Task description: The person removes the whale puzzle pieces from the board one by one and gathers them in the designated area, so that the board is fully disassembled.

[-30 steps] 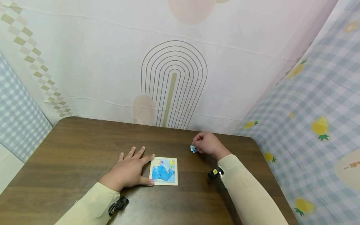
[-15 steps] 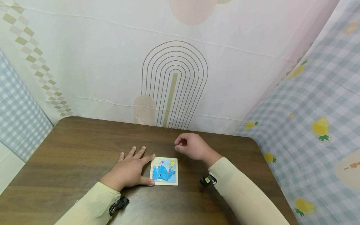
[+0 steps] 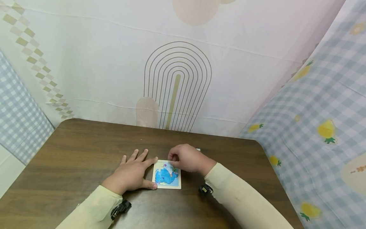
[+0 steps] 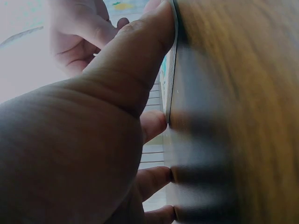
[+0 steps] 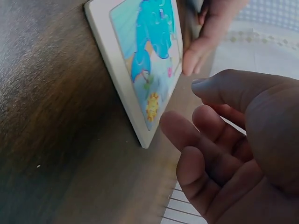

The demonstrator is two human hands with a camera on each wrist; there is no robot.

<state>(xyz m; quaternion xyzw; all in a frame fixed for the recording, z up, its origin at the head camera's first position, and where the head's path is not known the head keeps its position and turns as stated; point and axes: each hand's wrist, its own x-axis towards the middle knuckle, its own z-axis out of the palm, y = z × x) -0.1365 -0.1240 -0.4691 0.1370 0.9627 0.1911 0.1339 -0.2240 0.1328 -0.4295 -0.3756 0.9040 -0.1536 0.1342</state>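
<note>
A small square jigsaw puzzle (image 3: 167,176) with a blue whale, a sun and a pale frame lies on the wooden table. My left hand (image 3: 130,175) rests beside it with fingers spread, its thumb and index finger touching the frame's left corners. Over the puzzle's upper right corner is my right hand (image 3: 187,159), fingers loosely curled. In the right wrist view, the thumb and index finger of this right hand (image 5: 233,135) stand apart with nothing between them. Behind that hand, the edge of a small puzzle piece (image 3: 198,149) peeks out, mostly hidden.
The brown table (image 3: 85,143) runs back to a white cloth backdrop (image 3: 114,63) with an arch pattern. A checked cloth (image 3: 308,101) with yellow fruit hangs along the right side. Small black cameras sit at both wrists.
My right hand has let go of the small blue puzzle piece and moved left to the puzzle's upper right corner. The left hand and the puzzle have stayed in place.
</note>
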